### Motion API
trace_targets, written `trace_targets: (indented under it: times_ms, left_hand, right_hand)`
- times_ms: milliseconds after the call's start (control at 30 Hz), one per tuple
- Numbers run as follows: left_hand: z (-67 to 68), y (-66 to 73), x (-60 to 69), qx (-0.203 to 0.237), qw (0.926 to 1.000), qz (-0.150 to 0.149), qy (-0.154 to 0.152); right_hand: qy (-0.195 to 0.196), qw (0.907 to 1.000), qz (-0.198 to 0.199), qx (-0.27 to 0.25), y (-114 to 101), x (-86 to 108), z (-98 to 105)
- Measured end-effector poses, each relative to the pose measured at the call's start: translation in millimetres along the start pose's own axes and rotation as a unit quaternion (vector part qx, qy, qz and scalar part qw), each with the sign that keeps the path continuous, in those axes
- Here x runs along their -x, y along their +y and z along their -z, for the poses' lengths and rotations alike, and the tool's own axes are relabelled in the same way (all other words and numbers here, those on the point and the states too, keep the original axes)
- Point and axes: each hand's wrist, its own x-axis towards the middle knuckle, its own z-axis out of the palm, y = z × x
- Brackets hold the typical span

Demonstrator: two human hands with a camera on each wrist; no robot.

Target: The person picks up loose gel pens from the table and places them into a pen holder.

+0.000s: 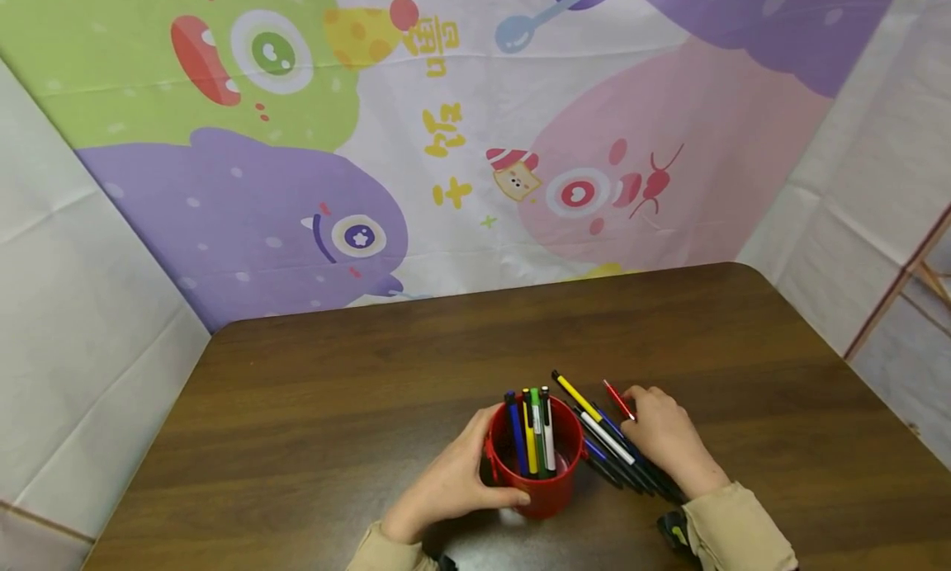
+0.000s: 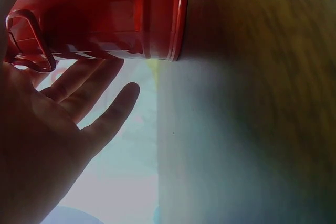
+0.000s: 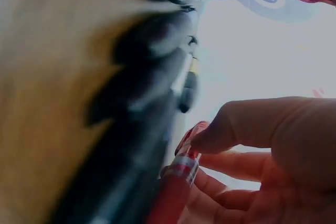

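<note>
A red bucket-shaped pen holder (image 1: 548,498) stands upright on the table, with a blue pen (image 1: 516,435), a yellow pen (image 1: 531,451) and others in it. My left hand (image 1: 456,480) holds it from the left, thumb across the front and fingers round the back. In the left wrist view, one finger stands clear of the bucket's wall (image 2: 100,14). To the right, my right hand (image 1: 664,433) pinches a red pen (image 1: 617,398) between thumb and fingers. The right wrist view shows the thumb on one end of that red pen (image 3: 173,190).
Between the holder and my right hand lie several pens, among them a yellow pen (image 1: 575,395), a white pen (image 1: 605,437) and dark ones. They rest on a brown wooden table (image 1: 334,389). A cartoon-printed cloth (image 1: 461,249) hangs behind its far edge.
</note>
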Motion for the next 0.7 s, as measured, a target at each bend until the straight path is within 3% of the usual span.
trace_targets:
  times_ms: [300, 500, 700]
  left_hand:
    - [0.0, -0.9, -0.5, 0.0, 1.0, 0.003, -0.001]
    - [0.3, -0.6, -0.6, 0.0, 1.0, 0.005, -0.002]
    - [0.3, 0.0, 0.1, 0.005, 1.0, 0.004, -0.002]
  right_hand:
    - [0.11, 0.9917, 0.015, -0.064, -15.6, 13.9, 27.7]
    - [0.202, 0.9719, 0.045, -0.111, -29.2, 24.4, 40.5]
    - [0.256, 0.9507, 0.069, -0.16, -41.0, 35.0, 49.7]
